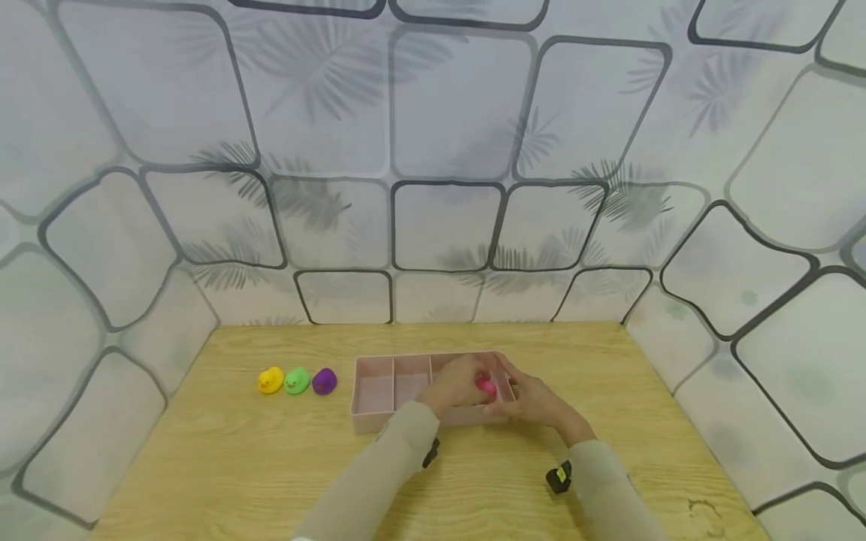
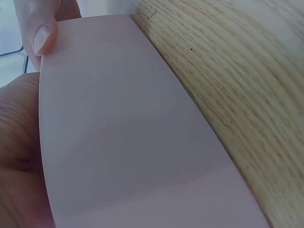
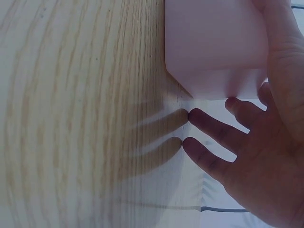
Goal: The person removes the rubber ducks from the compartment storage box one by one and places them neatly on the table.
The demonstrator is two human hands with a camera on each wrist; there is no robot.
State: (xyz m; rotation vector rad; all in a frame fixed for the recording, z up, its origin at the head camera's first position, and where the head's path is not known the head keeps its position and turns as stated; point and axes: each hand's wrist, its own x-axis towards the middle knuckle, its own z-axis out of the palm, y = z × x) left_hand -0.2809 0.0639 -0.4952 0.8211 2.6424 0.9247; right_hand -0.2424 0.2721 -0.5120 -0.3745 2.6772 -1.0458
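A long pale pink divided box (image 1: 372,422) sits on the wooden table. My left hand (image 1: 455,385) reaches over its front wall into the right-hand part. Its fingers pinch a bright pink rubber duck (image 1: 486,387), mostly covered by the hand. My right hand (image 1: 537,400) grips the box's right end, the thumb on the front wall and a finger at the far corner. In the right wrist view the other fingers (image 3: 221,130) spread beyond that end. The left wrist view shows the front wall (image 2: 128,118) and part of my left palm (image 2: 19,142).
Left of the box, a yellow duck (image 1: 271,380), a green duck (image 1: 296,381) and a purple duck (image 1: 324,381) stand in a row on the table (image 1: 271,466). A patterned wall covering (image 1: 446,225) surrounds the table at the back and sides.
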